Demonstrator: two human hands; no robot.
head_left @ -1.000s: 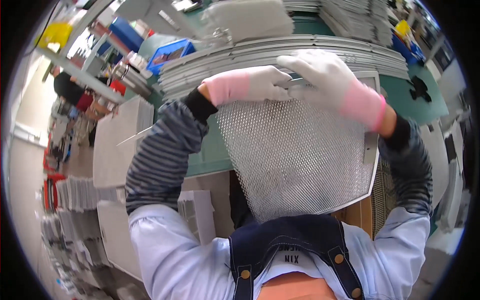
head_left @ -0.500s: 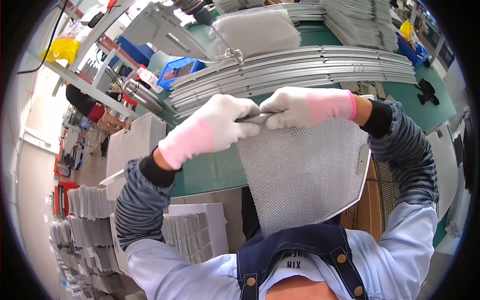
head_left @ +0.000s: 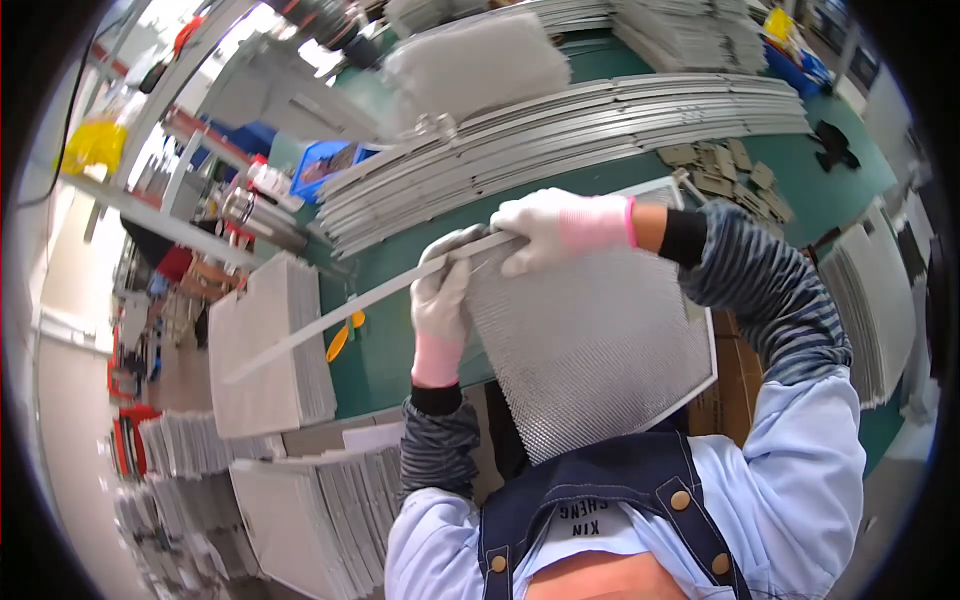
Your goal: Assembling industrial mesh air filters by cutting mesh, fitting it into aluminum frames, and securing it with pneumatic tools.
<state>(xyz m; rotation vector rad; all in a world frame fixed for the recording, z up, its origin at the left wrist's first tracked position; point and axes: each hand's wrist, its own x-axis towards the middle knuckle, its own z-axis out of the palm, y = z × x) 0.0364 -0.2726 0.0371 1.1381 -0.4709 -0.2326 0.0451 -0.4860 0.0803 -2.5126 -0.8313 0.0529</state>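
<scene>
A silvery mesh panel [head_left: 590,350] leans against my front, with a pale metal frame along its far and right edges. Its left edge shows bare mesh. From the panel's far left corner a long, thin metal strip [head_left: 350,308] slants down to the left, past the table edge. My left hand [head_left: 442,290], in a white and pink glove, is closed around this strip near the corner. My right hand [head_left: 560,228], gloved alike, pinches the strip's end against the corner; its fingertips are partly hidden.
Long metal profiles [head_left: 560,130] lie stacked across the green table [head_left: 385,365]. Tan plastic pieces [head_left: 730,170] are scattered beyond the panel. At left are stacked panels [head_left: 265,350], an orange-handled tool [head_left: 345,335], a steel flask [head_left: 262,215] and a blue bin [head_left: 325,165].
My left hand has turned upright and come in closer to my body, still on the strip. The strip now shows lengthwise. My right hand has shifted left in the picture, and the view has shifted.
</scene>
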